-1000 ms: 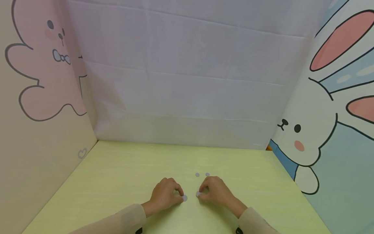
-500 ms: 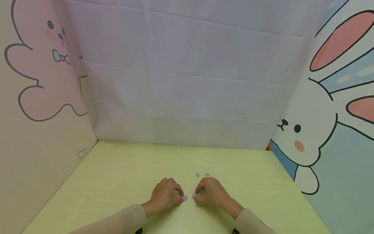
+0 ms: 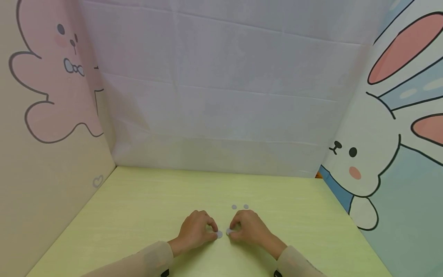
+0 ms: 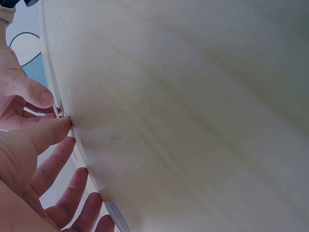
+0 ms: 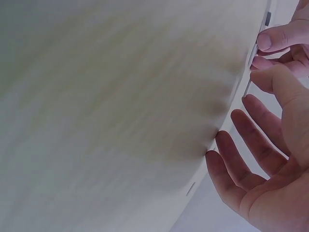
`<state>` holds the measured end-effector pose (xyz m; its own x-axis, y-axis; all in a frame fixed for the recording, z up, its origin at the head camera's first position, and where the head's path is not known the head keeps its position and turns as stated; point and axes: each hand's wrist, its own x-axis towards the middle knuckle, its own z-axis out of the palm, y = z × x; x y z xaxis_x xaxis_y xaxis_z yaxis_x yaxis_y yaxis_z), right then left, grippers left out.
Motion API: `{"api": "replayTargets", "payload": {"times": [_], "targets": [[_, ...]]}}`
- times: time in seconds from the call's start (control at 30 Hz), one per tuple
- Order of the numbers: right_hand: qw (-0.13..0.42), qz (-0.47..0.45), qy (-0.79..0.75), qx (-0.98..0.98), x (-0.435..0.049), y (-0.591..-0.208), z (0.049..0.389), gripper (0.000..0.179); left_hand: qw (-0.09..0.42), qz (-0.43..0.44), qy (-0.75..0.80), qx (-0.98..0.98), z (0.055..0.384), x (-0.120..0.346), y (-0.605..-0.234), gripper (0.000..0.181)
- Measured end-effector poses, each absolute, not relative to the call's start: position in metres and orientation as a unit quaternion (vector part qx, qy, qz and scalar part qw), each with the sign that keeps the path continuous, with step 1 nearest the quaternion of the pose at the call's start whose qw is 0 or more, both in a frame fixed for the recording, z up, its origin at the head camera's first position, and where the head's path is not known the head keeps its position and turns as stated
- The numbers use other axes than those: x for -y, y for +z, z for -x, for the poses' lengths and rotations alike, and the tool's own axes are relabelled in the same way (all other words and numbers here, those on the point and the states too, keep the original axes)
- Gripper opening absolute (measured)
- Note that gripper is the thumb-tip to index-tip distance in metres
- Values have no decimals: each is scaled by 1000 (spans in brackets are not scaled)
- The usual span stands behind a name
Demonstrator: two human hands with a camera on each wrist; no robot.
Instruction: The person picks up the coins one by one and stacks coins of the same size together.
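Low over the front middle of the table, my two hands face each other. My left hand [image 3: 197, 229] pinches the near edge of a small flat grey disc [image 3: 220, 234] between thumb and forefinger. Opposite it, my right hand [image 3: 250, 229] pinches a second grey disc [image 3: 228, 231], partly covered by the fingertips. A narrow gap separates the two discs. In the left wrist view the fingers of the left hand [image 4: 24, 159] are down at the table surface, as are those of the right hand [image 5: 275, 164] in the right wrist view.
Two more grey discs, a left one [image 3: 234, 207] and a right one [image 3: 246, 206], lie side by side just beyond the right hand. The yellow-green table [image 3: 155, 196] is bounded by a white back sheet [image 3: 221, 115] and by side walls with cartoon animals.
My right hand has moved slightly left with its disc, narrowing the gap to the left hand's disc. The left hand and the two far discs have stayed in place.
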<state>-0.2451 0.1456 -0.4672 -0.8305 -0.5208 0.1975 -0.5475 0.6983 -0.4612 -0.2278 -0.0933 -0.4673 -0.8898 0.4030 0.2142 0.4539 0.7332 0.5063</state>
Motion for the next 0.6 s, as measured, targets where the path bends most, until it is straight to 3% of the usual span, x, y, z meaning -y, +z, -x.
{"api": "replayTargets", "payload": {"times": [0.6], "targets": [[29, -298, 246, 922, -140, -467, 246, 7, 53, 237, -282, 928, 231, 93, -470, 13]]}}
